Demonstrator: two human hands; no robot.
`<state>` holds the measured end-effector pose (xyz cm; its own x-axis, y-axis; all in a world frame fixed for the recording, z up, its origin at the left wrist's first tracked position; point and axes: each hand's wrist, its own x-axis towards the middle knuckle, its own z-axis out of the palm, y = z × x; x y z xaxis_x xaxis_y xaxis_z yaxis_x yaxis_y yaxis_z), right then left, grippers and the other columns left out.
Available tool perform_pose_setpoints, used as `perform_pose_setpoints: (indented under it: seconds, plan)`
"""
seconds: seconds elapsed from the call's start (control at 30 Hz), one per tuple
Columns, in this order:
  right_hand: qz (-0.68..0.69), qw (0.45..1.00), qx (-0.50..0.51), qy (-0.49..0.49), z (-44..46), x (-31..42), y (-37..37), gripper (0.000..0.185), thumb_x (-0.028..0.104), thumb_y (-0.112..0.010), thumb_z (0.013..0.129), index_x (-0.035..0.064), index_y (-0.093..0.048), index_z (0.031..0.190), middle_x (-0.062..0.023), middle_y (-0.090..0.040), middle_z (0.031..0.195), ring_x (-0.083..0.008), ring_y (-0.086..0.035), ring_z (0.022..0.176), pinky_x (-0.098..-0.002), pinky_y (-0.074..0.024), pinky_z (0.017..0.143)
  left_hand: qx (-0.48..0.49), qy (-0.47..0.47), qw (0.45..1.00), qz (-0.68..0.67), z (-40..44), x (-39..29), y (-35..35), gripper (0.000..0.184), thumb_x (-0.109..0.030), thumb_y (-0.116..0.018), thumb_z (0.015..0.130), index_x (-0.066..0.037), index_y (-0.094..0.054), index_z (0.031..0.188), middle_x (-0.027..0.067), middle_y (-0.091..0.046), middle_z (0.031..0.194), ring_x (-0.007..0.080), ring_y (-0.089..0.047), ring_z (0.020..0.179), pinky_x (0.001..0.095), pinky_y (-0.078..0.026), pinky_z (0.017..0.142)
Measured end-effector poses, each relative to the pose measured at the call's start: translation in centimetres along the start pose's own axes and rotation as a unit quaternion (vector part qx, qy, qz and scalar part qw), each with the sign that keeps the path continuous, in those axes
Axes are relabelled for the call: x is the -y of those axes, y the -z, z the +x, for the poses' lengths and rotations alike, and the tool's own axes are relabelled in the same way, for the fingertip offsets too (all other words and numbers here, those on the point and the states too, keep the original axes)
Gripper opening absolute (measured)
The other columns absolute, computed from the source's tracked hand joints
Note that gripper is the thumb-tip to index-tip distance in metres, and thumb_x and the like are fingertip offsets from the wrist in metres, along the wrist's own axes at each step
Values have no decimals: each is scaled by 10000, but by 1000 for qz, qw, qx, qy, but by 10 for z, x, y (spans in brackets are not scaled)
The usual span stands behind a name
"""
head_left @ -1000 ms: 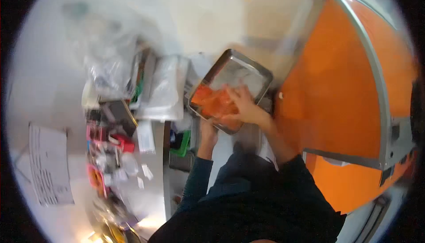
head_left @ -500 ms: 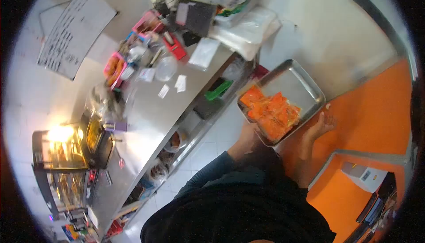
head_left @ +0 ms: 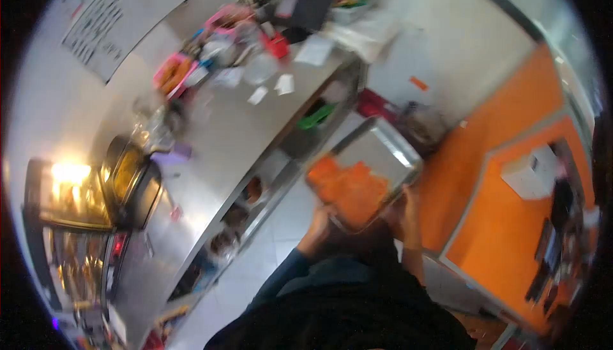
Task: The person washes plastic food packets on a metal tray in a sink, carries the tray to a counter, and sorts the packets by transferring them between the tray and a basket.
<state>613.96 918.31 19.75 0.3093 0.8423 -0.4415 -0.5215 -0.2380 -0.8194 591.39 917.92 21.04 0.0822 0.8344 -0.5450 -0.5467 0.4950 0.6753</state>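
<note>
A rectangular metal tray (head_left: 367,151) is held in front of my body, slightly tilted in view. Bright orange pieces (head_left: 353,192), blurred now but looking like plastic-wrapped packets, cover its near left part. At the tray's near left corner my left hand (head_left: 321,221) is closed on the rim, the fingers partly hidden beneath. On the opposite side my right hand (head_left: 407,208) grips the near right edge, also smeared by motion.
A steel counter (head_left: 220,136) runs along the left, bearing a lit glass display warmer (head_left: 73,200), pink baskets (head_left: 174,75) and papers. Under it is a shelf with a green item (head_left: 316,116). An orange counter (head_left: 498,235) with a white box (head_left: 531,172) stands right.
The tray has shifted left and down in view as the camera turned. My right hand, earlier open beside the tray, has come onto its edge. The left hand still holds it.
</note>
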Motion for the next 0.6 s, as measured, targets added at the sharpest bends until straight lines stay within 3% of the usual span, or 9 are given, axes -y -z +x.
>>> perform_pose_setpoints:
  seconds: [0.03,0.07,0.17,0.23,0.27,0.33,0.4,0.5,0.6]
  plan:
    - [-39,999,13,-35,-12,-6,7,452,236,-552,767,56,-360,1134,-80,-532,878,-178,-548,717,-296,-465,613,42,43,998,-16,-9,1,8,115,0,-450,629,7,-516,724,56,-507,684,156,-476,632,253,-391,574]
    - [-75,994,20,-71,-21,-13,17,462,210,-564,761,53,-351,1140,-79,-541,860,-167,-561,682,-282,-476,578,11,17,1000,9,-15,7,8,54,-19,-461,638,-2,-513,637,59,-509,662,160,-473,618,258,-383,570]
    - [-96,993,62,-39,-64,-20,19,553,212,-574,764,49,-283,1205,-123,-545,915,-180,-574,714,-280,-484,589,36,5,999,9,-27,24,14,48,-12,-452,603,-47,-458,635,34,-486,701,148,-453,657,258,-358,581]
    - [-149,986,74,-22,-89,-6,14,644,236,-585,762,43,-212,1251,-149,-538,958,-190,-576,725,-284,-481,601,34,11,999,-8,-16,46,29,64,-2,-476,595,-14,-471,658,29,-484,660,147,-479,647,254,-382,590]
    - [-181,980,89,0,-104,-4,16,695,256,-591,760,41,-172,1272,-159,-533,978,-196,-576,730,-288,-478,605,27,-4,999,-24,-39,36,0,27,-6,-472,599,-10,-454,618,25,-466,638,150,-475,629,259,-382,576]
    - [-179,979,76,-59,-127,0,15,775,331,-602,751,48,-130,1296,-161,-507,1026,-213,-541,853,-309,-469,684,54,15,998,-31,-43,42,12,47,12,-444,607,-10,-458,568,33,-465,614,165,-470,584,275,-375,556]
    - [-196,974,113,-7,-128,-24,30,836,301,-614,742,89,-45,1316,-174,-527,986,-195,-574,729,-272,-466,580,70,7,996,-52,-40,55,13,139,43,-429,583,4,-461,712,40,-479,731,180,-485,673,285,-404,616]
    - [-197,975,104,-19,-165,-26,46,782,271,-610,756,125,-84,1315,-144,-512,1002,-188,-535,860,-298,-468,665,111,43,992,-47,-56,73,18,309,59,-418,565,7,-449,867,48,-474,803,195,-491,729,296,-421,658]
    - [-164,985,60,11,-180,-53,70,743,202,-593,772,135,-91,1316,-114,-518,979,-161,-530,836,-277,-462,650,113,58,991,-33,-66,96,18,430,68,-406,561,-10,-425,984,58,-478,841,206,-493,733,306,-430,658]
